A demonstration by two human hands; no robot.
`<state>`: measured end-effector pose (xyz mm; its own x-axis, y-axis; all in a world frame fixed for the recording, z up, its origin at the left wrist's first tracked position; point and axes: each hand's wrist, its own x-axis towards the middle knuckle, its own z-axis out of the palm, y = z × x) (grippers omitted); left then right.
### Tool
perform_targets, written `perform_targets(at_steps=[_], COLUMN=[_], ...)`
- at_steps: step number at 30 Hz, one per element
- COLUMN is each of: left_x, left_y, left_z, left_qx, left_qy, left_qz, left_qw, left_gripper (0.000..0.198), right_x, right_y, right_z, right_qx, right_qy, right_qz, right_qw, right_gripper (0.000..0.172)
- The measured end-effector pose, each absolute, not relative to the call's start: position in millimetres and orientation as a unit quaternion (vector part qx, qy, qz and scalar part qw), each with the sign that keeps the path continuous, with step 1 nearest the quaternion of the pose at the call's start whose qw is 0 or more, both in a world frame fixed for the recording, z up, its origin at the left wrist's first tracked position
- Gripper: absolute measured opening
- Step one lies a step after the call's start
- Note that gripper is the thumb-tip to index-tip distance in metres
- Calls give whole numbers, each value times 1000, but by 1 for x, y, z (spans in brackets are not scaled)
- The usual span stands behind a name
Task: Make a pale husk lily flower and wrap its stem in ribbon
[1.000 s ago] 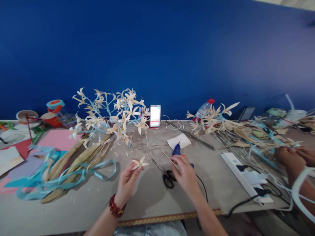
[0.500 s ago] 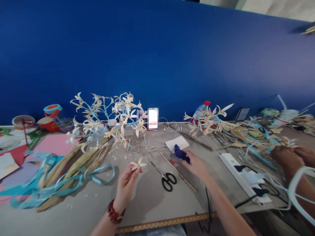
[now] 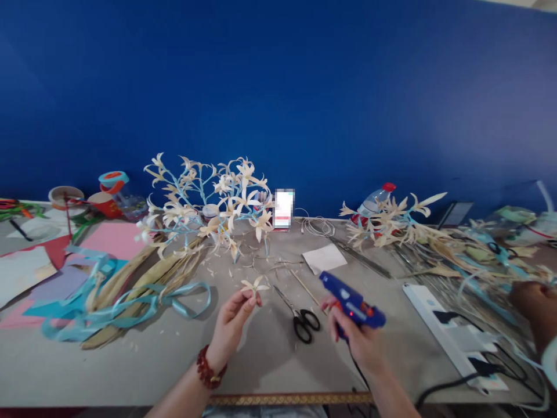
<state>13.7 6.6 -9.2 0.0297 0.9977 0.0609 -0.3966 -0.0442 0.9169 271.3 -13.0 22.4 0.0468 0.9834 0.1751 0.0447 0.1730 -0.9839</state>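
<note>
My left hand (image 3: 232, 325), with a red bead bracelet at the wrist, pinches a small cream flower (image 3: 255, 285) by its base and holds it above the grey table (image 3: 270, 360). My right hand (image 3: 354, 339) grips a blue glue gun (image 3: 351, 302) lifted off the table, its nozzle pointing left toward the flower. Black-handled scissors (image 3: 300, 316) lie between my two hands. A thin wooden stick (image 3: 304, 287) lies just behind the scissors.
A branch of cream flowers on blue stems (image 3: 209, 203) stands behind my left hand, with dried leaves and blue ribbon (image 3: 130, 296) to its left. A white power strip (image 3: 452, 334) with cables lies at right. Another person's hand (image 3: 533, 302) works at the far right.
My right hand left the stick on the table, reached back to the glue gun, took hold of it and lifted it toward me. My left hand kept holding the flower.
</note>
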Motion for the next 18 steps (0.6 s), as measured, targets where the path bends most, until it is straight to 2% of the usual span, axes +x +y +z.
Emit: perform_targets(at_steps=[2,5,9,18], left_x=[13,12,11,12], left_y=[6,5,4,4], left_z=[-8,-8,-10,-5], left_qx=[415,423,434,460], left_qy=[365,372,375,383], left_qz=[591,587,586,581], left_qw=[587,582,573,551], left_gripper=[13,12,12,14], right_x=[252,232,219,213], right_y=[-32,-44,-41,-38], right_z=[21,18,20,30], right_qx=[-470,-466,-452,-427], right_qy=[-609,-696,-763,-802], right_qz=[395,285,176,110], right_qw=[502,467,427,402], right_gripper=[15,27,20,17])
